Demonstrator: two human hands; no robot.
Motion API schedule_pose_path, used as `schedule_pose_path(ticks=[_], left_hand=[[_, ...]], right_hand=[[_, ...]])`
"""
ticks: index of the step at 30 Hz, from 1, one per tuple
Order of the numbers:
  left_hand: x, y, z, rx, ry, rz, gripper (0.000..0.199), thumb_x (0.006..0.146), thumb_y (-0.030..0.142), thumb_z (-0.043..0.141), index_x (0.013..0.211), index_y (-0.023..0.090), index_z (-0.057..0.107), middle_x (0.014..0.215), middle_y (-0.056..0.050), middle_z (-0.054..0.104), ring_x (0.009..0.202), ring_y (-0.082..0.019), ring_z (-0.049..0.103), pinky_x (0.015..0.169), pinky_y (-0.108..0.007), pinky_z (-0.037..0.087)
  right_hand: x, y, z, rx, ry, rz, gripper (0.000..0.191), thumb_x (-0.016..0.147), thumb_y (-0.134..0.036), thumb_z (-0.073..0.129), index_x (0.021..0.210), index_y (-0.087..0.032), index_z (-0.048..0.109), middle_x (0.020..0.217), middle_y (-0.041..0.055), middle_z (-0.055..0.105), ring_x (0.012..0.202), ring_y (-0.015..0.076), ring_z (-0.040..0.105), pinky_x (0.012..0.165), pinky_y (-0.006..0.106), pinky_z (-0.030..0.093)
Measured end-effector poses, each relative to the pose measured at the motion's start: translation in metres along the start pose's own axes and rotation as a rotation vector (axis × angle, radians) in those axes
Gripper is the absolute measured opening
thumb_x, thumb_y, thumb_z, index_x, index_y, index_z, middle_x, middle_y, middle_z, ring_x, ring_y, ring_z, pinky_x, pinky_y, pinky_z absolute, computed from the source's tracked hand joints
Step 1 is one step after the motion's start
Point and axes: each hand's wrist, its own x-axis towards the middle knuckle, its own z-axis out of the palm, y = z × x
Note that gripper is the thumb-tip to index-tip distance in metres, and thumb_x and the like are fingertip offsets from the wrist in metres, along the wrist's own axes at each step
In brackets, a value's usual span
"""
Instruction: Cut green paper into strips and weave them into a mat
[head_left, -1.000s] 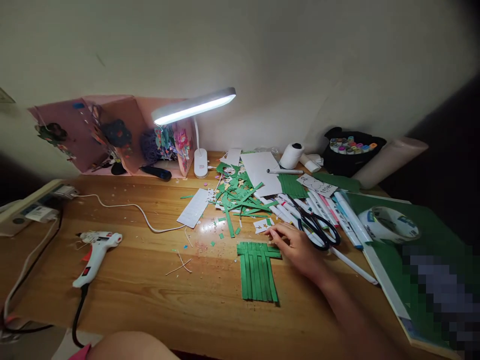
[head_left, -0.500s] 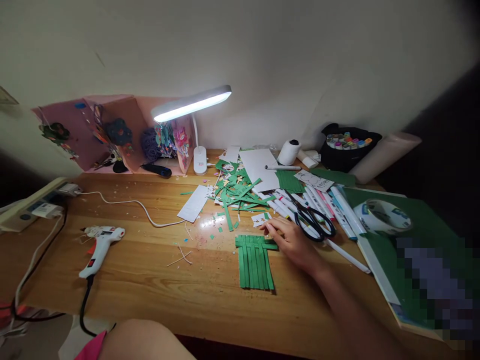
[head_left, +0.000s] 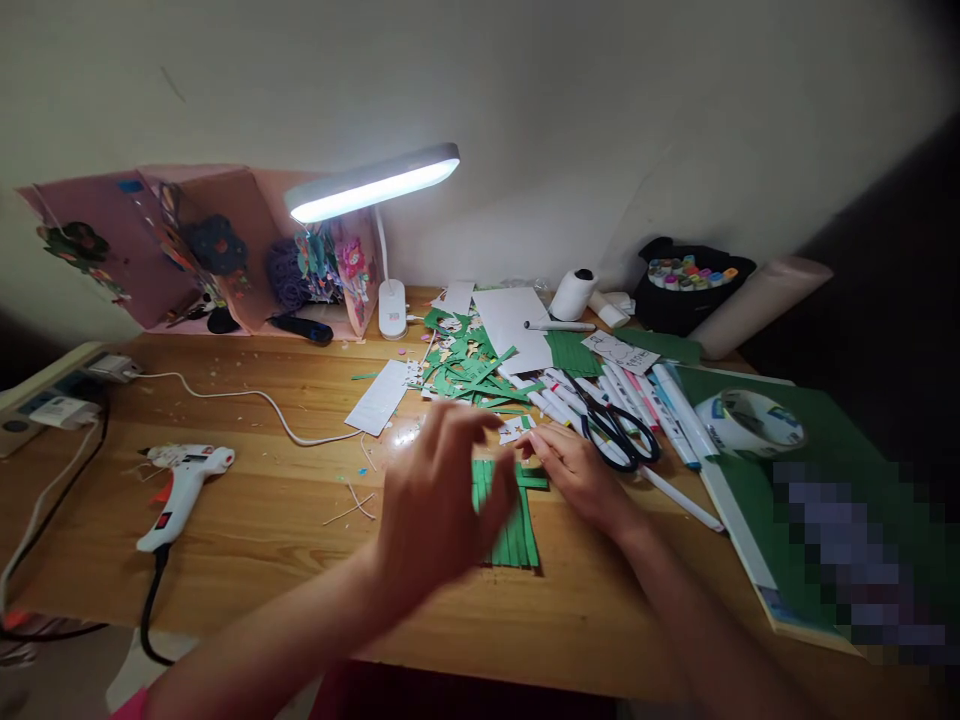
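A mat of green paper strips [head_left: 517, 540] lies on the wooden table, its long strips side by side and a crosswise strip near the top. My left hand [head_left: 439, 495], slightly blurred, hovers over its left part with fingers curved and thumb apart, holding nothing visible. At the mat's upper right rests my right hand [head_left: 581, 475], fingertips pinched together. Whatever they may hold is too small to make out. Just beyond those fingertips sits a small white card with star shapes [head_left: 516, 430]. Black-handled scissors [head_left: 619, 435] lie right of that hand, on several markers [head_left: 675, 420].
Green paper scraps [head_left: 469, 365] are heaped behind the mat, near a desk lamp [head_left: 379, 185]. A glue gun [head_left: 184, 490] lies at left by a power strip [head_left: 60, 395]. A tape roll [head_left: 750, 425] sits on a green board [head_left: 840, 480] at right.
My left hand has come into view from the lower left and now covers part of the mat. My right hand stays beside the mat. The view has shifted slightly.
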Motion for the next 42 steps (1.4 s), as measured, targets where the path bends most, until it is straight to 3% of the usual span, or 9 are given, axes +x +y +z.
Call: schedule_pose_path(ticks=[2,4,7,12,18,26,33,38,42], left_hand=[[0.03,-0.022,0.016,0.236,0.011,-0.179,0.031,0.092,0.042,0.037,0.093,0.016,0.055,0.086,-0.011,0.059,0.083,-0.023,0.055,0.071,-0.036,0.045],[0.046,-0.045,0.03,0.484,-0.085,-0.361,0.043,0.09,0.05,0.036,0.09,0.012,0.055,0.089,-0.015,0.059,0.087,-0.027,0.056,0.073,-0.037,0.043],[0.045,-0.068,0.042,0.53,-0.223,-0.389,0.038,0.089,0.047,0.041,0.087,0.013,0.056,0.089,-0.015,0.062,0.088,-0.027,0.059,0.07,-0.033,0.041],[0.034,-0.075,0.043,0.459,-0.272,-0.361,0.02,0.088,0.031,0.045,0.081,0.016,0.056,0.085,-0.01,0.064,0.082,-0.024,0.061,0.066,-0.03,0.038],[0.035,-0.08,0.042,0.367,-0.233,-0.358,0.028,0.087,0.042,0.049,0.087,0.015,0.054,0.088,-0.012,0.063,0.079,-0.025,0.06,0.062,-0.03,0.037],[0.036,-0.09,0.03,0.147,-0.257,-0.35,0.019,0.085,0.034,0.05,0.076,0.019,0.057,0.077,-0.004,0.064,0.074,-0.02,0.058,0.062,-0.028,0.039],[0.037,-0.082,0.012,-0.278,-0.157,-0.201,0.016,0.087,0.031,0.05,0.08,0.018,0.051,0.075,0.0,0.059,0.065,-0.011,0.054,0.059,-0.023,0.041],[0.025,-0.076,0.026,-0.333,-0.405,-0.016,0.017,0.087,0.033,0.05,0.079,0.017,0.054,0.072,0.001,0.056,0.063,-0.01,0.047,0.057,-0.022,0.037],[0.017,-0.077,0.032,-0.317,-0.507,0.015,0.013,0.087,0.027,0.051,0.08,0.017,0.056,0.071,0.002,0.057,0.064,-0.01,0.047,0.058,-0.022,0.035]], right_hand=[[0.001,0.0,0.0,-0.002,0.003,0.006,0.032,0.096,-0.028,0.032,0.085,-0.019,0.061,0.078,0.0051,0.062,0.078,0.0197,0.058,0.074,0.032,0.043],[0.001,0.0,0.001,-0.008,0.009,0.01,0.031,0.096,-0.027,0.034,0.084,-0.019,0.061,0.078,0.0047,0.063,0.078,0.019,0.059,0.074,0.031,0.043],[0.001,0.001,0.002,-0.014,0.009,0.017,0.03,0.095,-0.026,0.036,0.083,-0.018,0.062,0.077,0.0039,0.063,0.078,0.0183,0.059,0.074,0.03,0.042],[0.001,0.003,0.005,-0.005,-0.015,0.006,0.028,0.095,-0.026,0.037,0.084,-0.019,0.062,0.079,0.004,0.063,0.079,0.0182,0.06,0.074,0.03,0.043],[0.0,0.002,0.006,-0.017,-0.037,0.0,0.025,0.095,-0.027,0.039,0.086,-0.019,0.061,0.082,0.0044,0.064,0.083,0.0187,0.058,0.076,0.031,0.043],[0.0,0.0,0.008,-0.024,-0.054,-0.008,0.026,0.095,-0.027,0.038,0.083,-0.018,0.06,0.079,0.0049,0.062,0.079,0.018,0.056,0.074,0.032,0.043],[-0.003,-0.01,0.008,-0.046,-0.049,-0.258,0.022,0.093,-0.022,0.042,0.086,-0.019,0.062,0.074,0.0042,0.062,0.073,0.018,0.055,0.069,0.032,0.044],[-0.006,-0.019,0.013,-0.259,0.03,-0.353,0.026,0.088,-0.026,0.053,0.114,-0.024,0.057,0.114,0.0075,0.062,0.109,0.0244,0.051,0.095,0.043,0.038],[-0.006,-0.019,0.02,-0.366,-0.125,-0.266,0.014,0.088,-0.03,0.055,0.1,-0.022,0.058,0.098,0.0067,0.065,0.102,0.025,0.053,0.102,0.05,0.029]])
